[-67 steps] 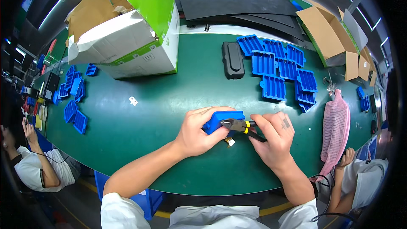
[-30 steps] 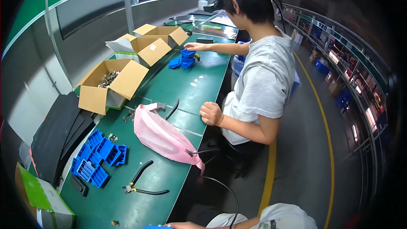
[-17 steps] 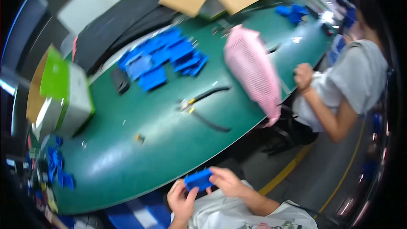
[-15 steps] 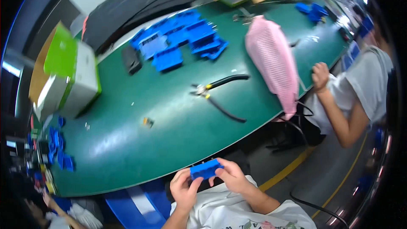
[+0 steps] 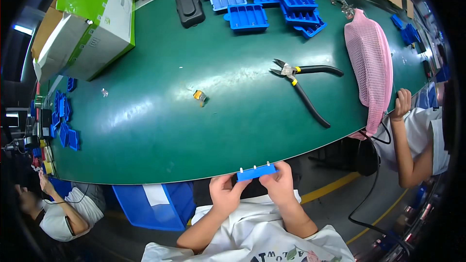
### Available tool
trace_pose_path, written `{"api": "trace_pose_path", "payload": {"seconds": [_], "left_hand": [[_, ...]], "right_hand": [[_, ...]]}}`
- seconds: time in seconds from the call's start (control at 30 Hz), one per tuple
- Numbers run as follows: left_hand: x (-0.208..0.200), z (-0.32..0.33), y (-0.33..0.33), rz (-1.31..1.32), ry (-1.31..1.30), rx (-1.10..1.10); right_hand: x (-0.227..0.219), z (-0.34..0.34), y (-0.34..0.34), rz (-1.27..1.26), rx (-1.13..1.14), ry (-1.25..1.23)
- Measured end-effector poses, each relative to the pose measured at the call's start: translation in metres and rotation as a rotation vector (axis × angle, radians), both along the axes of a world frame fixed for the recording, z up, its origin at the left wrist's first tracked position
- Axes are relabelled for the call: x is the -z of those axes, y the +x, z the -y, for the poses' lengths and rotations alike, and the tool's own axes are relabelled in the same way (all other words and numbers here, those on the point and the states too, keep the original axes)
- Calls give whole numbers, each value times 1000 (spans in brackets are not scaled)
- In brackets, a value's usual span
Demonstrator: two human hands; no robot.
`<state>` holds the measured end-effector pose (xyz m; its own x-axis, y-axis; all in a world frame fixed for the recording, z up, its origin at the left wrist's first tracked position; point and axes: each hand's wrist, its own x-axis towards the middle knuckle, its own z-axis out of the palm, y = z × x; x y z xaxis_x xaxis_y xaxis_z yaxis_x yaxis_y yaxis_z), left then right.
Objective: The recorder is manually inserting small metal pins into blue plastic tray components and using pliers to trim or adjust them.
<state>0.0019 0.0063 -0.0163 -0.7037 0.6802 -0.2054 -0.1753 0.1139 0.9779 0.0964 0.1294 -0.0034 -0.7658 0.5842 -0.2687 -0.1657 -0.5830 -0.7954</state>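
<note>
Close to the front edge of the table, both hands grip a small blue plastic case [image 5: 257,172], turned edge-on, with small pale pegs standing along its far side. My left hand [image 5: 226,195] pinches its left end, and my right hand [image 5: 278,184] has the right end between thumb and fingers. The slotted face of the case is hidden. Beyond the hands lie splayed diagonal cutters [image 5: 289,70] with black handles. A small orange-and-metal piece [image 5: 199,97] rests on the green table [image 5: 160,140].
Several blue slotted cases [image 5: 246,18] lie at the back beside a black case [image 5: 189,8]. A green-white carton [image 5: 99,29] stands left, a pink mesh pouch [image 5: 369,58] right. A blue bin [image 5: 145,206] sits below the table edge. Other people sit at both sides.
The blue case has tipped in my hands, from showing its broad side to edge-on with pegs on the far side. The view has shifted, so the table things appear displaced.
</note>
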Motion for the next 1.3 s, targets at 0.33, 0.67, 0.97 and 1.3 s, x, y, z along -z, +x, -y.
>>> {"api": "trace_pose_path", "payload": {"seconds": [0.33,0.67,0.97,1.3], "left_hand": [[7,-18,11,366,327,-41],[9,-24,15,250,211,-143],[24,-27,14,147,82,-236],[5,-7,7,335,174,98]], "right_hand": [[11,3,-3,153,22,241],[14,14,-12,217,168,431],[22,10,-14,245,109,511],[-13,-3,1,141,-204,433]]}}
